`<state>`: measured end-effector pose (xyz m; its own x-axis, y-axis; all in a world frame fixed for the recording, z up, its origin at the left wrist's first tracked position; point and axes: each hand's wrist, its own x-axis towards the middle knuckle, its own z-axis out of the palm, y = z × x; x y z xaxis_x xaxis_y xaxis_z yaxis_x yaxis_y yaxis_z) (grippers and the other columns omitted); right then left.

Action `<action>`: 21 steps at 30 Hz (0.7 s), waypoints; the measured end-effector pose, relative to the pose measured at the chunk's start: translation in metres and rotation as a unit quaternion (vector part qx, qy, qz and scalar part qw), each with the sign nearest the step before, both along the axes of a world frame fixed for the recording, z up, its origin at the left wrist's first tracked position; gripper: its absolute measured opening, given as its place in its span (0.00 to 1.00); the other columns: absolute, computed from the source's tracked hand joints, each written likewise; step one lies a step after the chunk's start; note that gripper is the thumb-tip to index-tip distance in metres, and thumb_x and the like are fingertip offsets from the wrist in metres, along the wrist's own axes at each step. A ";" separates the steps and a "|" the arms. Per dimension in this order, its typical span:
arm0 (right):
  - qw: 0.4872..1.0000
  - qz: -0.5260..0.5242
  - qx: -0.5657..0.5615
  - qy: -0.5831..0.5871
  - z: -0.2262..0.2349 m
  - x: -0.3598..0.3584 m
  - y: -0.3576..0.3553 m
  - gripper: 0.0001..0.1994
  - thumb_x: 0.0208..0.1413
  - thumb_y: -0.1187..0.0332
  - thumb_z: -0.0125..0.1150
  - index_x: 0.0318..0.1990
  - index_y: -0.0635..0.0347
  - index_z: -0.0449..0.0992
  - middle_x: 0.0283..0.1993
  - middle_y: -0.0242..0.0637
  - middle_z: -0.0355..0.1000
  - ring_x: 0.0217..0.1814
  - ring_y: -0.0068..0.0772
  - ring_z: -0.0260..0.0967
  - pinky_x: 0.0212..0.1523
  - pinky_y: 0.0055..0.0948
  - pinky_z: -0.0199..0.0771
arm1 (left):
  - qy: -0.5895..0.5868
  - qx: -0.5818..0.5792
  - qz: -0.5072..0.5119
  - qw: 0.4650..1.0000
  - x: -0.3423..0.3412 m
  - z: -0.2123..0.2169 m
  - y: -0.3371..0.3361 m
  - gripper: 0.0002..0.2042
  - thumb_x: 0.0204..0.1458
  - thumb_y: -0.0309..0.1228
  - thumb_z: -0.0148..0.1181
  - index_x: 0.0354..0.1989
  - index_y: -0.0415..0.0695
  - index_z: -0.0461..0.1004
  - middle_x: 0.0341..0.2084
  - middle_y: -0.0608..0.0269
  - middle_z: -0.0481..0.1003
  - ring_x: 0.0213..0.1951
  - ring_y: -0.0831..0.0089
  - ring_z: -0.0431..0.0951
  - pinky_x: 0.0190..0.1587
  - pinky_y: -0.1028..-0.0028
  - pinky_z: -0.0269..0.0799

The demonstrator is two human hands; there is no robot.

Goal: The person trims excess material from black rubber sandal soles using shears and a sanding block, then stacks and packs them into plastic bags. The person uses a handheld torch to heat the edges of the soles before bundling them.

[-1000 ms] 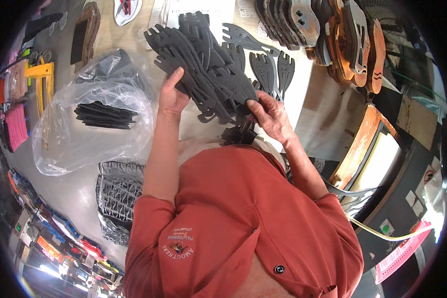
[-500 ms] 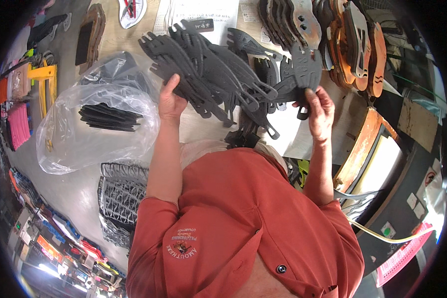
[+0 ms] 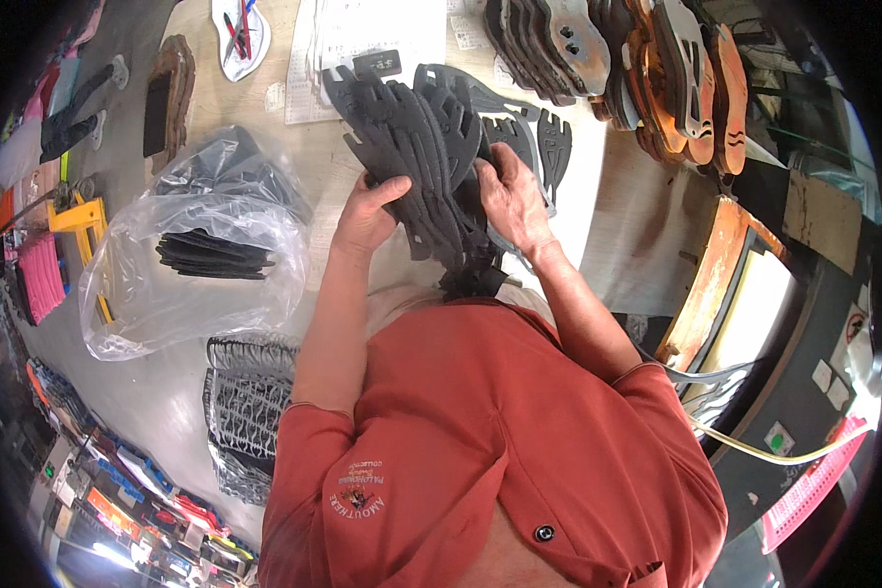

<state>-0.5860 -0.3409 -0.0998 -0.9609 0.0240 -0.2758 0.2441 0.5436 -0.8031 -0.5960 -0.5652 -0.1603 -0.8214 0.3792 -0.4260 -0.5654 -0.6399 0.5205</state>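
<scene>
1. Half a second back my right hand (image 3: 513, 196) was out to the right of the stack, holding the edge of one dark cut piece well clear of the rest. Now it has come back in and lies against the right side of the stack of dark grey cut pieces (image 3: 416, 147).

2. The stack itself has closed up. Before, it was fanned wide across the upper part of the view; now the pieces sit gathered into a tighter bundle between both hands, above the surface (image 3: 617, 225) and just in front of my chest.

3. I read that as one piece having been checked or squared and brought back to the bundle, so the sorting of this stack goes on rather than ends.

4. My left hand (image 3: 367, 211) grips the left side of the stack, fingers curled over the near edge, thumb underneath as far as I can tell. The forearm rises straight from the lower edge.

5. My right hand's fingers are closed on the stack's right side, pressing on the top pieces; the wrist is bent inward, the forearm coming up from the lower right.

6. Left of my arm a clear plastic bag (image 3: 196, 265) with more dark pieces lies on the surface, well apart from the hands. More flat grey pieces (image 3: 549, 137) lie just beyond the stack.
</scene>
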 end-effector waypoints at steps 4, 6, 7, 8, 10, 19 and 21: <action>0.998 -0.047 -0.024 0.023 -0.009 0.011 -0.011 0.19 0.71 0.59 0.46 0.51 0.70 0.70 0.38 0.63 0.72 0.46 0.68 0.71 0.49 0.51 0.70 | -0.019 0.006 -0.004 1.000 0.004 -0.005 0.005 0.28 0.53 0.26 0.68 0.63 0.35 0.69 0.56 0.57 0.76 0.57 0.63 0.76 0.64 0.62 0.70; 0.994 -0.078 -0.065 -0.032 -0.011 0.013 -0.014 0.20 0.73 0.58 0.42 0.49 0.70 0.69 0.38 0.65 0.71 0.47 0.73 0.69 0.48 0.56 0.68 | -0.019 0.029 -0.011 0.999 0.004 -0.009 0.006 0.28 0.53 0.26 0.68 0.64 0.35 0.68 0.56 0.57 0.76 0.58 0.63 0.76 0.63 0.62 0.70; 0.996 -0.075 -0.052 -0.016 -0.011 0.013 -0.015 0.20 0.73 0.57 0.42 0.48 0.70 0.70 0.41 0.65 0.72 0.48 0.72 0.70 0.49 0.56 0.68 | -0.009 0.026 -0.016 1.000 0.003 -0.009 0.006 0.28 0.54 0.27 0.67 0.64 0.35 0.68 0.56 0.56 0.76 0.58 0.61 0.76 0.64 0.60 0.70; 0.997 -0.070 -0.039 0.002 -0.009 0.012 -0.014 0.21 0.73 0.55 0.42 0.46 0.70 0.70 0.43 0.65 0.72 0.48 0.72 0.70 0.50 0.56 0.68 | 0.002 0.022 -0.019 1.000 0.001 -0.009 0.005 0.28 0.55 0.28 0.66 0.65 0.35 0.67 0.57 0.55 0.75 0.59 0.60 0.75 0.65 0.58 0.69; 0.997 -0.024 0.012 0.069 -0.005 0.001 -0.010 0.23 0.74 0.53 0.42 0.48 0.69 0.72 0.49 0.65 0.72 0.52 0.69 0.70 0.54 0.54 0.69 | 0.026 0.024 -0.031 0.999 -0.006 -0.004 -0.001 0.29 0.55 0.29 0.66 0.65 0.35 0.67 0.58 0.54 0.75 0.60 0.58 0.75 0.66 0.57 0.69; 0.957 0.159 -0.170 0.171 0.048 -0.132 0.025 0.31 0.74 0.44 0.39 0.69 0.60 0.69 0.68 0.44 0.70 0.72 0.38 0.63 0.72 0.40 0.62 | 0.038 -0.066 -0.227 0.971 -0.032 0.034 -0.019 0.41 0.39 0.32 0.78 0.64 0.33 0.68 0.53 0.55 0.78 0.54 0.65 0.78 0.60 0.68 0.72; 0.962 0.194 -0.190 0.010 0.050 -0.144 0.021 0.35 0.71 0.38 0.41 0.70 0.57 0.69 0.70 0.44 0.68 0.73 0.40 0.63 0.73 0.40 0.60 | 0.032 -0.055 -0.243 0.968 -0.032 0.037 -0.013 0.44 0.36 0.32 0.80 0.65 0.33 0.66 0.53 0.57 0.78 0.54 0.66 0.78 0.60 0.69 0.72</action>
<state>-0.7305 -0.3194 -0.0499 -0.8824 -0.4371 -0.1741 0.0632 0.2565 -0.9645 -0.6277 -0.5780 -0.1235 -0.5840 0.6821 -0.4402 -0.7499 -0.2457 0.6142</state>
